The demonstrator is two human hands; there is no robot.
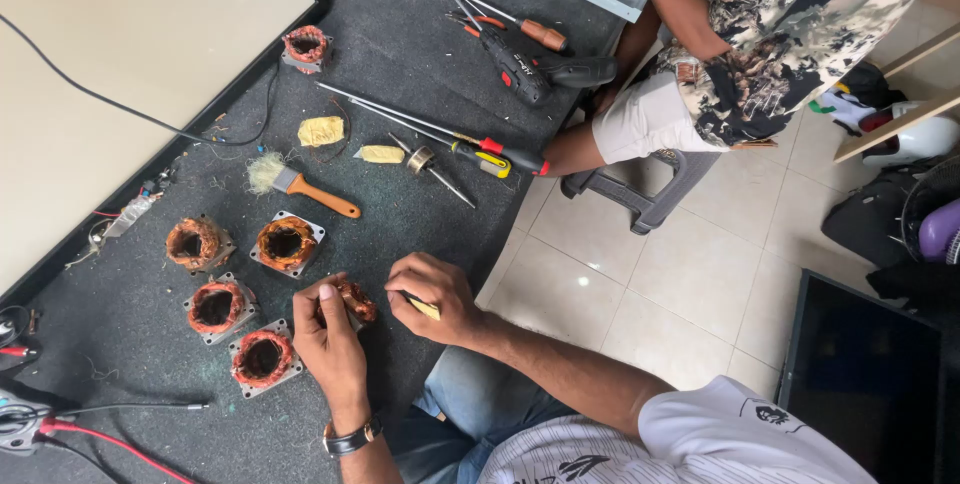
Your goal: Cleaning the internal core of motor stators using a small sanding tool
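Here left hand [328,342] grips copper stator [353,300]; right hand [432,296] holds, seemingly, yellow paper [424,309]

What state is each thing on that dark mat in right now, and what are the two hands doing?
Left hand: gripping a copper coil.
Right hand: closed on a small yellow piece.
Four coils: lying on the mat, openings up.
Brush: lying flat, untouched.
Screwdrivers: lying flat.
Drill: on its side.

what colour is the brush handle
Orange, on the brush lying on the dark mat; head view.
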